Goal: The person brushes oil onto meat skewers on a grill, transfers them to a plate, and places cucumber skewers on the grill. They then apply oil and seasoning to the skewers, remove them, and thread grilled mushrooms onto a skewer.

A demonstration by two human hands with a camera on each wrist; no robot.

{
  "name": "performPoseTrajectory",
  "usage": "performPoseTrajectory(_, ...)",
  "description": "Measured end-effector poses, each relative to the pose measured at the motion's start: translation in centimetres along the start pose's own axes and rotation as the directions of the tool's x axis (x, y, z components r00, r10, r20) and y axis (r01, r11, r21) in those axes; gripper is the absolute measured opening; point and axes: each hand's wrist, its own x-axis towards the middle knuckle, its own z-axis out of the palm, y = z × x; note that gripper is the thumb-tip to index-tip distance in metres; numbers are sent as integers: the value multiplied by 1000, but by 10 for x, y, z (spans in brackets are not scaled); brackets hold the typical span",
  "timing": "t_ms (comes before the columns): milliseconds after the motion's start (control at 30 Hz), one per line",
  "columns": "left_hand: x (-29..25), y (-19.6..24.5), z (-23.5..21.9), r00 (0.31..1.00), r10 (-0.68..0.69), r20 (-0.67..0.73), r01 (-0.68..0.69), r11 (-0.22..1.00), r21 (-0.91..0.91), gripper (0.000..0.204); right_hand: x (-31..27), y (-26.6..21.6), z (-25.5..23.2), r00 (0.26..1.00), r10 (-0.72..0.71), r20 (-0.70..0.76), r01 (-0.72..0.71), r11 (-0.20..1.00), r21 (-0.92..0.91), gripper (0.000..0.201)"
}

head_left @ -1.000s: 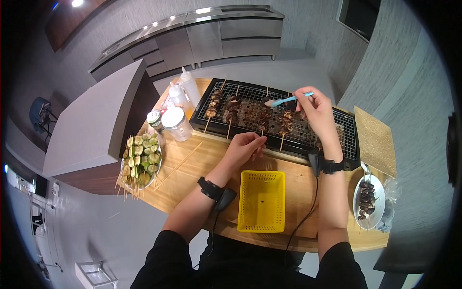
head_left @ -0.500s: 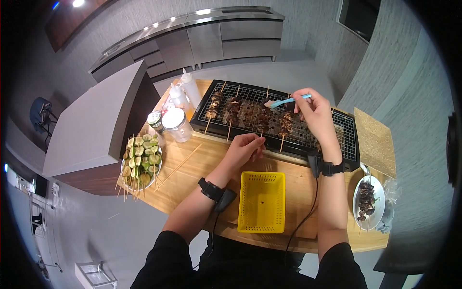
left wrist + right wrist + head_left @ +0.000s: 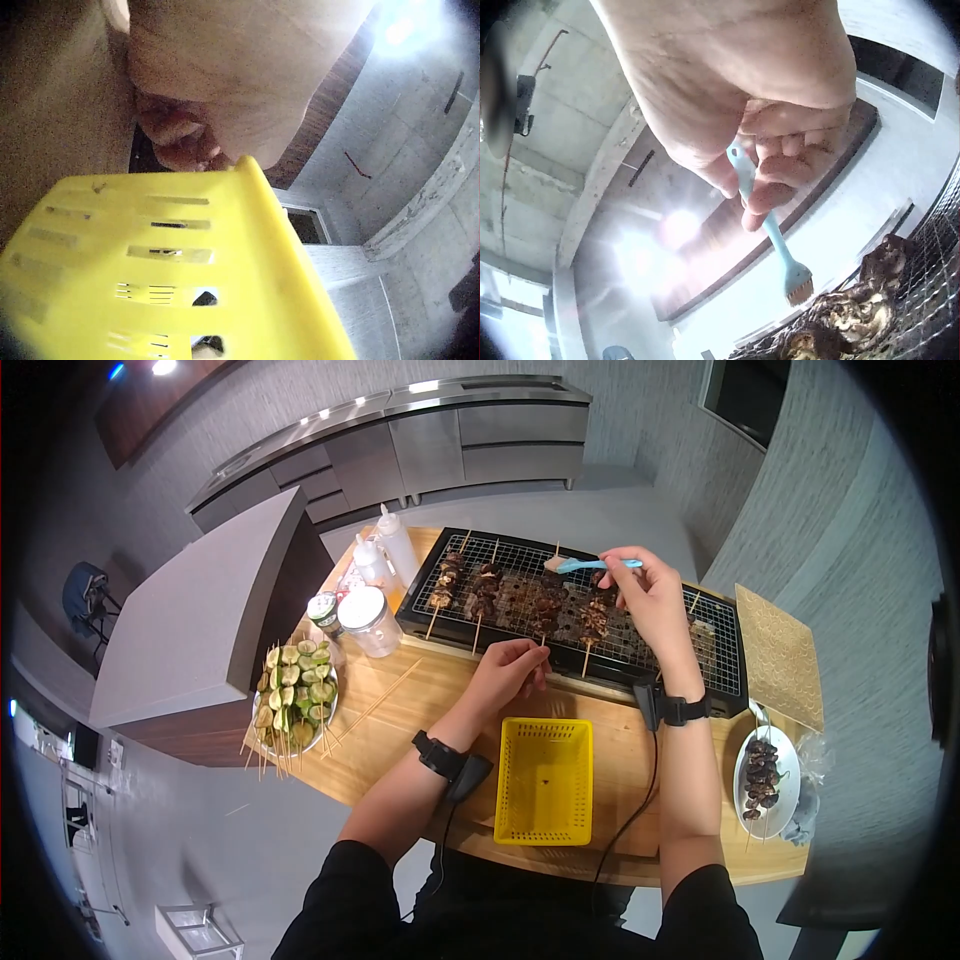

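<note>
The right hand (image 3: 650, 600) pinches the handle of a light-blue brush (image 3: 590, 564), whose bristles lie at the far end of a mushroom-like skewer (image 3: 549, 600) on the black grill (image 3: 625, 650). Seen from the right wrist, thumb and fingers (image 3: 769, 187) close round the brush handle (image 3: 778, 244), bristles down near browned food (image 3: 855, 319). At the grill's front edge the left hand (image 3: 508, 672) pinches the near end of that same skewer. In the left wrist view its curled fingers (image 3: 180, 139) show above the yellow basket (image 3: 277, 277); the skewer is hidden there.
Other skewers (image 3: 594, 620) lie on the grill. A yellow basket (image 3: 544, 785) stands before it. At left are squeeze bottles (image 3: 397, 545), a jar (image 3: 368, 622) and a plate of green slices on sticks (image 3: 292, 695). At right are a gold board (image 3: 778, 650) and a white plate (image 3: 790, 800).
The right hand and brush have moved slightly left and away from the body, toward the skewer's far end. The left hand stays almost where it was, pinching the stick.
</note>
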Motion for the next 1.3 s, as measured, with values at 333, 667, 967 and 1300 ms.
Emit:
performPoseTrajectory(333,0,0,0,1000,-5,-17,5,999,35,34,0,-12,-18,998,16,67,-22,996,91,16)
performPoseTrajectory(667,-1,-1,1,999,7,-34,-6,1000,16,36,-8,-33,-28,966,82,246,-103,992,73,18)
performPoseTrajectory(967,-2,0,0,1000,22,-6,-22,999,-26,37,-4,-25,-24,988,55,144,-76,987,143,19)
performPoseTrajectory(1300,-2,1,-3,998,21,61,-20,1000,-17,32,-1,-18,-27,999,-11,51,4,990,139,19)
